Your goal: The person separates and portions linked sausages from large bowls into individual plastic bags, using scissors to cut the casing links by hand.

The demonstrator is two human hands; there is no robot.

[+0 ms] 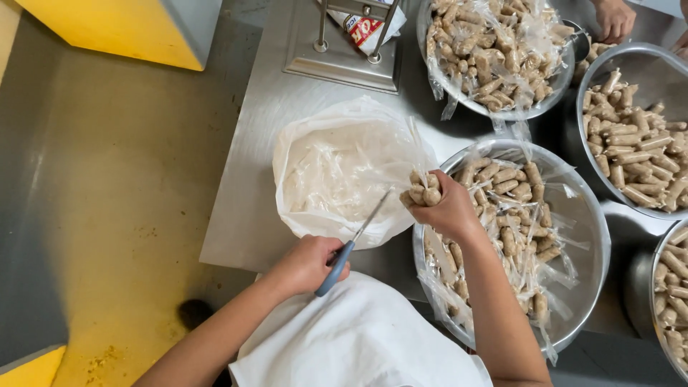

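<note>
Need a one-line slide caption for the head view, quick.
Left hand holds scissors by a plastic bag; right hand grips wrapped rolls above a steel bowl.

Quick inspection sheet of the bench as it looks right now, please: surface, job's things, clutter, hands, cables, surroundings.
Surface: steel table, bare metal at its left edge.
Job's things: scissors with a blue handle; a bunch of wrapped brown rolls; an open plastic bag of clear trimmings under the blades.
Clutter: four metal bowls of wrapped rolls, the nearest bowl lined with plastic; a metal stand at the back.
Hands: left hand grips the scissors; right hand holds the bunch over the bag's edge. Another person's hand at top right.
Cables: nothing seen.
Surroundings: grey and yellow floor; a yellow box at top left.
</note>
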